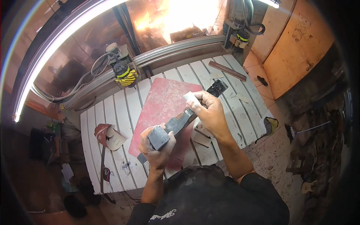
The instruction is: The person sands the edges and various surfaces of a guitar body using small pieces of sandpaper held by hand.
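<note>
My left hand (156, 153) is closed around a dark grey, block-ended piece (177, 123), which slants up to the right over a red board (165, 93). Its exact kind I cannot make out; a brownish patch shows on its upper edge. Pale dust coats the fingers of this hand. Between the thumb and fingers of my right hand (212, 112) is a folded whitish sheet, perhaps sandpaper (190, 97), beside the piece's far end. Whether the sheet touches the piece is hidden by the fingers. A black speckled block (217, 87) shows just beyond my right hand.
The slatted white table (120, 101) carries a curled red and cream sheet (109, 137), a brown strip (227, 71) and pale scraps (202, 138). A metal rail (180, 45) with a cabled machine head (125, 73) spans the back. A cabled unit (240, 35) stands at the far right.
</note>
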A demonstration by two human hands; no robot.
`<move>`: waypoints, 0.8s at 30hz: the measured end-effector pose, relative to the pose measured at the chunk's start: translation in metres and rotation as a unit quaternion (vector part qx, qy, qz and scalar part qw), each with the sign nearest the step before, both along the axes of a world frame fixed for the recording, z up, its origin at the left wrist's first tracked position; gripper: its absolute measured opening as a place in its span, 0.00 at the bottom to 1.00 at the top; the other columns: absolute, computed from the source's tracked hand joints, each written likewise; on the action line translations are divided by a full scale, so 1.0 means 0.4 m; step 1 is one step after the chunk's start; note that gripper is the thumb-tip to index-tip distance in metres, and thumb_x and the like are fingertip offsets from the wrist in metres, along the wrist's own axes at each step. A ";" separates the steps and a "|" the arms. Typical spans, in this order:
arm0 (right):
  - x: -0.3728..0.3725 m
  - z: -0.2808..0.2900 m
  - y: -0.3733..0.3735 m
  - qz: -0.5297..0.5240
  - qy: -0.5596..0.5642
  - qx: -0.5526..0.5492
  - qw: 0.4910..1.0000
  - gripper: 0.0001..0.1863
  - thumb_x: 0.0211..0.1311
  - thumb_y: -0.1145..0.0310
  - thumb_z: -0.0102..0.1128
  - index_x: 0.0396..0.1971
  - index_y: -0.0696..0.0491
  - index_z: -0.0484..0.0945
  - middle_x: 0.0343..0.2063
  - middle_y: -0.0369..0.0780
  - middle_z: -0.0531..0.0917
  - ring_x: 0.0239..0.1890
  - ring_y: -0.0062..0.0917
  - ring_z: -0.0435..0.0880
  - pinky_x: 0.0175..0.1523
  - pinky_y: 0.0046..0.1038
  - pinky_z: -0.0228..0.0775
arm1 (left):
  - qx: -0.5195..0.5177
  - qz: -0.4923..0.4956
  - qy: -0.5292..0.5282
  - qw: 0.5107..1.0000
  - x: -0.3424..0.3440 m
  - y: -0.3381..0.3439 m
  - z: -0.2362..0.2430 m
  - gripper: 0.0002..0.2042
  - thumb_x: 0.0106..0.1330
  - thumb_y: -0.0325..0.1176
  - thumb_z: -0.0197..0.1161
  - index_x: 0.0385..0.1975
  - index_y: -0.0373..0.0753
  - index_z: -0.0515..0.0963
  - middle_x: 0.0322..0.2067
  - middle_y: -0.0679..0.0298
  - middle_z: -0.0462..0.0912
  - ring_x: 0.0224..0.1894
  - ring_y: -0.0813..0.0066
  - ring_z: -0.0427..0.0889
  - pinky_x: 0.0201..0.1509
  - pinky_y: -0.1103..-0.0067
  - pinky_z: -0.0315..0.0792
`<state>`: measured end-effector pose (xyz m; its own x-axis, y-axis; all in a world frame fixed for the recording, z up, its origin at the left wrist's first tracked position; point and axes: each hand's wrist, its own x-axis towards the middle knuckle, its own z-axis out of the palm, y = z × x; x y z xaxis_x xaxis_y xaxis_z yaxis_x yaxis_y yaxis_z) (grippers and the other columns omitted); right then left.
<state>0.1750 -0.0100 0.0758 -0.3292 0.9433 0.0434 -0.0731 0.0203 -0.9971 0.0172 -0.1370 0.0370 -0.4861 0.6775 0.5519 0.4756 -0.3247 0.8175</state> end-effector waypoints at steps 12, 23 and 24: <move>-0.017 0.013 -0.031 -0.011 -0.077 0.125 0.989 0.17 0.67 0.67 0.66 0.51 0.62 0.83 0.44 0.45 0.86 0.48 0.29 0.85 0.56 0.29 0.75 | 0.006 0.008 -0.002 1.000 -0.019 -0.010 -0.013 0.25 0.54 0.20 0.76 0.50 0.36 0.71 0.40 0.62 0.83 0.44 0.73 0.84 0.54 0.73 0.78; 0.071 0.059 -0.047 -0.007 -0.177 0.388 0.905 0.26 0.52 0.83 0.56 0.53 0.57 0.83 0.52 0.47 0.84 0.53 0.40 0.83 0.61 0.35 0.74 | 0.033 -0.039 0.092 0.994 -0.056 0.007 0.086 0.26 0.51 0.20 0.76 0.51 0.36 0.73 0.37 0.59 0.84 0.38 0.72 0.85 0.47 0.76 0.79; 0.076 0.061 -0.056 0.008 -0.202 0.403 0.893 0.25 0.52 0.82 0.57 0.53 0.57 0.84 0.52 0.46 0.84 0.52 0.40 0.83 0.59 0.34 0.74 | 0.042 -0.058 0.112 0.991 -0.055 0.009 0.101 0.25 0.50 0.19 0.74 0.49 0.36 0.75 0.35 0.60 0.84 0.35 0.72 0.85 0.45 0.76 0.79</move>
<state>0.2055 -0.0322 0.1004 -0.4848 0.6540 0.5807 0.2821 0.7454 -0.6040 -0.0049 -0.1334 0.0775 -0.2666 0.6691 0.6937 0.5983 -0.4494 0.6633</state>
